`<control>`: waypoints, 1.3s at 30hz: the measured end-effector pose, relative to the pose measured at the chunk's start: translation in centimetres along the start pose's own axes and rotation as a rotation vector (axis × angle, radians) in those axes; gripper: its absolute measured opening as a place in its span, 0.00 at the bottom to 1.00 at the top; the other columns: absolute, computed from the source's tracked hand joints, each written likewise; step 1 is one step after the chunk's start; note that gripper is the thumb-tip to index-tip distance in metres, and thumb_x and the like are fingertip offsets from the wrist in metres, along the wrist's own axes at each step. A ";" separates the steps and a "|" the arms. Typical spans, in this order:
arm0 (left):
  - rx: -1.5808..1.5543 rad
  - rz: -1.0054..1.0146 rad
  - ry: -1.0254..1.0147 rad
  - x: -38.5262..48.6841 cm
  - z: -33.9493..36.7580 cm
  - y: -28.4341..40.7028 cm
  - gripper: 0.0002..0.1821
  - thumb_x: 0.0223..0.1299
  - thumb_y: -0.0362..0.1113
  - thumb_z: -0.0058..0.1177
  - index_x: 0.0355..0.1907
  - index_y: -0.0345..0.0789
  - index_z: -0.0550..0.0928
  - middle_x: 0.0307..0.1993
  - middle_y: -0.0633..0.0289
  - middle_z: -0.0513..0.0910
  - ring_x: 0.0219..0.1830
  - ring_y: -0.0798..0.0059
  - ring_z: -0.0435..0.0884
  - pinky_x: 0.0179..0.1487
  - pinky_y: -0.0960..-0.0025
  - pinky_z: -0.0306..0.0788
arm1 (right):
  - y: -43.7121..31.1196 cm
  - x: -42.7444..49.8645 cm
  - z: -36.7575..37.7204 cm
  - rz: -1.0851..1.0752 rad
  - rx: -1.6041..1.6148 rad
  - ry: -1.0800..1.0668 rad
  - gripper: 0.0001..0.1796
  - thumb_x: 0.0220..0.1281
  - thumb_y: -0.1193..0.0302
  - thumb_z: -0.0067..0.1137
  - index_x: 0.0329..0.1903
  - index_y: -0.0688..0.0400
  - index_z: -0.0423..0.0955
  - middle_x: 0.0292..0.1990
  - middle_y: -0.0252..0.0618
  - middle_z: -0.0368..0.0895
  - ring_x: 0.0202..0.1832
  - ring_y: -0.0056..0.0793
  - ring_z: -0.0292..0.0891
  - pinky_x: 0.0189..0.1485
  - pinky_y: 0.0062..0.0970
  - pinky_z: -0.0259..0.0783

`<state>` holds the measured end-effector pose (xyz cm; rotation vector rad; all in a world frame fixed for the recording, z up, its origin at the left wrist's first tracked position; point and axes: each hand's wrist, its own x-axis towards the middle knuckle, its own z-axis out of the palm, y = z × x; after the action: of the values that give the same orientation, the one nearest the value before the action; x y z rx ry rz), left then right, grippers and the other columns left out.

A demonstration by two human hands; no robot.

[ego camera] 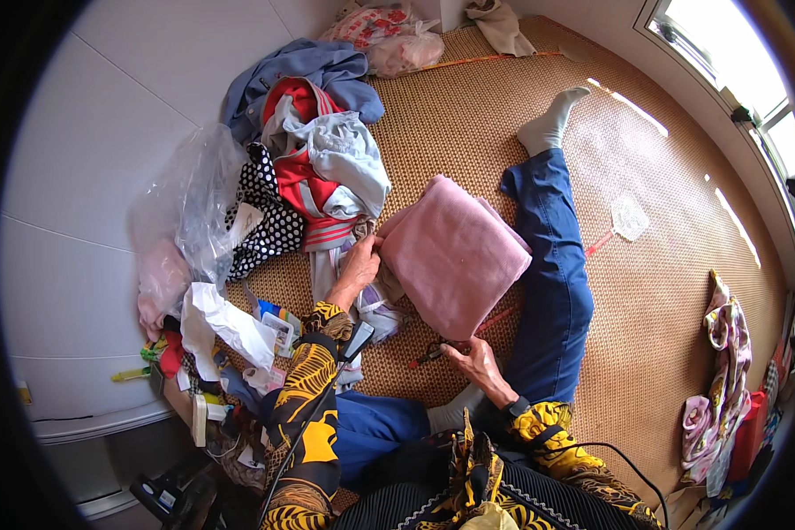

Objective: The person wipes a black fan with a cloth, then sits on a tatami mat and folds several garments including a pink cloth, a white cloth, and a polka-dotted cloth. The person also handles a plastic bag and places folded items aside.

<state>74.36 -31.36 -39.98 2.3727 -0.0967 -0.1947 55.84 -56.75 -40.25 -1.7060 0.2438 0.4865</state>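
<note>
A folded pink cloth (pixel 457 255) lies before me on the woven mat, between my hands and beside my outstretched leg in blue trousers (pixel 551 278). My left hand (pixel 360 268) pinches its left corner between thumb and fingers. At the cloth's lower corner, my right hand (pixel 478 366) grips the edge with the fingertips. A small dark tool with red parts (pixel 430 356) lies on the mat by my right fingertips; what it is I cannot tell. Part of a red strip (pixel 498 320) shows under the cloth's lower right side.
Left of the cloth are a red and grey garment (pixel 305 182), a polka-dot cloth (pixel 265 218), a blue garment (pixel 298 73) and a clear plastic bag (pixel 202 192). A fly swatter (pixel 629 218) lies beyond my leg. A floral cloth (pixel 729 344) lies at far right.
</note>
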 end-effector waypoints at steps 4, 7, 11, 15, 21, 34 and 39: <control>0.340 0.091 0.049 -0.1 0.2 0.8 0.14 0.47 0.29 0.50 0.40 0.31 0.77 0.42 0.48 0.80 0.47 0.49 0.77 0.52 0.54 0.70 | 0.0 1.1 1.1 0.017 0.048 0.138 0.17 0.59 0.62 0.62 0.41 0.65 0.79 0.23 0.43 0.80 0.25 0.27 0.75 0.32 0.32 0.70; 0.492 0.155 0.059 -0.1 0.1 1.2 0.10 0.47 0.30 0.52 0.37 0.34 0.77 0.39 0.53 0.79 0.47 0.55 0.76 0.51 0.54 0.67 | -0.1 0.9 0.4 -0.108 0.018 0.199 0.16 0.59 0.64 0.62 0.41 0.65 0.78 0.22 0.41 0.79 0.25 0.25 0.75 0.30 0.30 0.69; 0.360 0.213 0.134 -0.3 -1.6 0.9 0.09 0.52 0.33 0.52 0.38 0.39 0.78 0.36 0.59 0.79 0.45 0.59 0.76 0.50 0.56 0.65 | -0.2 -0.8 -2.5 0.012 -0.108 0.128 0.12 0.59 0.67 0.60 0.38 0.64 0.76 0.19 0.37 0.77 0.21 0.22 0.71 0.26 0.28 0.68; 0.513 0.164 0.061 -0.8 -1.4 1.7 0.10 0.52 0.33 0.54 0.40 0.39 0.78 0.41 0.58 0.78 0.45 0.58 0.76 0.50 0.56 0.66 | -2.6 -1.3 -3.0 -0.178 -0.467 0.009 0.13 0.56 0.66 0.61 0.35 0.64 0.75 0.23 0.51 0.79 0.24 0.48 0.77 0.28 0.40 0.72; 0.227 0.377 0.431 -1.1 1.8 7.1 0.23 0.54 0.39 0.59 0.55 0.41 0.75 0.56 0.56 0.74 0.58 0.58 0.73 0.61 0.58 0.66 | -9.7 0.1 -4.7 -0.653 -0.633 0.307 0.11 0.54 0.72 0.63 0.40 0.58 0.75 0.43 0.46 0.78 0.49 0.45 0.75 0.50 0.38 0.70; 0.203 0.070 -0.047 3.4 5.7 7.3 0.39 0.56 0.60 0.56 0.67 0.46 0.65 0.65 0.51 0.67 0.63 0.51 0.69 0.63 0.50 0.63 | -4.9 9.3 -6.8 -0.401 -0.708 0.479 0.43 0.55 0.57 0.64 0.68 0.61 0.54 0.65 0.63 0.55 0.62 0.65 0.59 0.62 0.48 0.64; 0.212 -0.093 -0.037 1.5 3.9 6.2 0.46 0.48 0.65 0.60 0.61 0.33 0.68 0.52 0.44 0.78 0.54 0.49 0.76 0.57 0.53 0.70 | -3.6 6.6 -6.0 -0.295 -0.124 0.574 0.41 0.58 0.60 0.63 0.68 0.67 0.55 0.60 0.59 0.67 0.62 0.50 0.66 0.65 0.37 0.62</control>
<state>75.10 -38.73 -38.64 2.5873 -0.0261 -0.2855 64.34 -61.20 -39.28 -1.9361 0.3695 -0.2204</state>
